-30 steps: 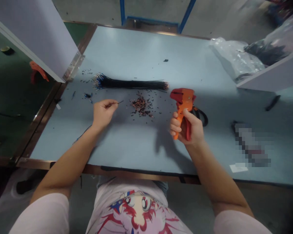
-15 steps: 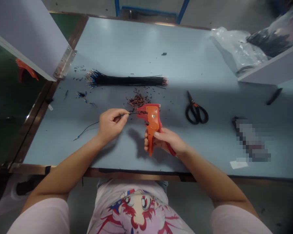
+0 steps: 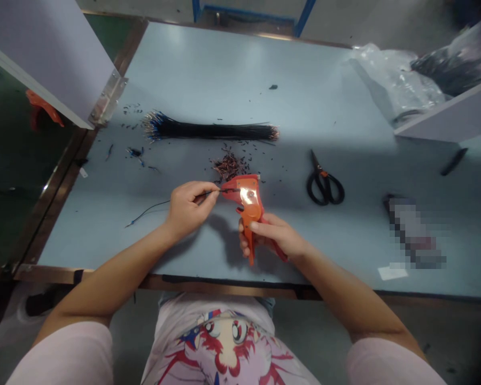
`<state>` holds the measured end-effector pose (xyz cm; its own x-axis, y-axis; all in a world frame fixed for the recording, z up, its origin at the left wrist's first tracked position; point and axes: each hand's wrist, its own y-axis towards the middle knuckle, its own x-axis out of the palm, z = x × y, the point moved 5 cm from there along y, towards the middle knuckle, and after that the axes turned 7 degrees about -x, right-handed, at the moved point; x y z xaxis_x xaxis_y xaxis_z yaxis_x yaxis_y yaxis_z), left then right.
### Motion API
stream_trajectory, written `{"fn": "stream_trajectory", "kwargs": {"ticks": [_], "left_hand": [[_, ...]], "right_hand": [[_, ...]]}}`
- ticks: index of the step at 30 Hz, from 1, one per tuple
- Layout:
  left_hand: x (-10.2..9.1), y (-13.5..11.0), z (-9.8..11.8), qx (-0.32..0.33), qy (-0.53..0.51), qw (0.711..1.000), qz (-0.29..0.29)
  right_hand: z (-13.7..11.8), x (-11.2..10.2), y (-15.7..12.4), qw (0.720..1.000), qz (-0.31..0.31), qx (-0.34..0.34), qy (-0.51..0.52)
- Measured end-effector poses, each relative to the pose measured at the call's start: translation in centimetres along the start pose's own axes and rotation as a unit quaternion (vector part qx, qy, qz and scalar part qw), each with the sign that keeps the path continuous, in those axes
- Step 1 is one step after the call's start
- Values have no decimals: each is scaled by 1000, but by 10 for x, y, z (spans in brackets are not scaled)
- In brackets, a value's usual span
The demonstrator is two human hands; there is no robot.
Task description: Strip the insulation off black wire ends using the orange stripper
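Observation:
My right hand (image 3: 272,238) is closed around the handles of an orange wire stripper (image 3: 246,206), held upright above the table. My left hand (image 3: 188,206) pinches a thin black wire (image 3: 148,210) and holds its end in the stripper's jaws; the rest of the wire trails left across the blue-grey table (image 3: 224,80). Just behind the tool lies a small heap of stripped insulation bits (image 3: 228,166). Farther back lies a long bundle of black wires (image 3: 212,131).
Black scissors (image 3: 324,184) lie to the right of the stripper. A clear plastic bag (image 3: 396,85) and a white board (image 3: 449,115) sit at the back right, another white panel (image 3: 48,59) at the back left. A dark object (image 3: 452,160) lies at the right.
My right hand brought the stripper from the right to the table's middle, uncovering the scissors. My left hand moved right and fed the wire end into the jaws, where it stays.

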<state>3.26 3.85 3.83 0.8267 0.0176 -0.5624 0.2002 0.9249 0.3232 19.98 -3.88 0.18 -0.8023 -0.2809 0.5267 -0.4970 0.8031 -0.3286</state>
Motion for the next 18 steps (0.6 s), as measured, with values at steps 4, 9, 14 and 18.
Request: {"fn": "stream_trajectory", "kwargs": {"ticks": [4, 9, 14, 18], "left_hand": [[0, 0, 1, 0, -3, 1000, -2], [0, 0, 0, 2, -3, 1000, -2], [1, 0, -1, -1, -8, 1000, -5], [1, 1, -1, -3, -6, 1000, -6]], "right_hand": [[0, 0, 0, 1000, -1, 4, 6], [1, 1, 0, 999, -18, 2, 29], [0, 2, 0, 999, -29, -5, 28], [1, 2, 0, 999, -24, 1, 26]]}}
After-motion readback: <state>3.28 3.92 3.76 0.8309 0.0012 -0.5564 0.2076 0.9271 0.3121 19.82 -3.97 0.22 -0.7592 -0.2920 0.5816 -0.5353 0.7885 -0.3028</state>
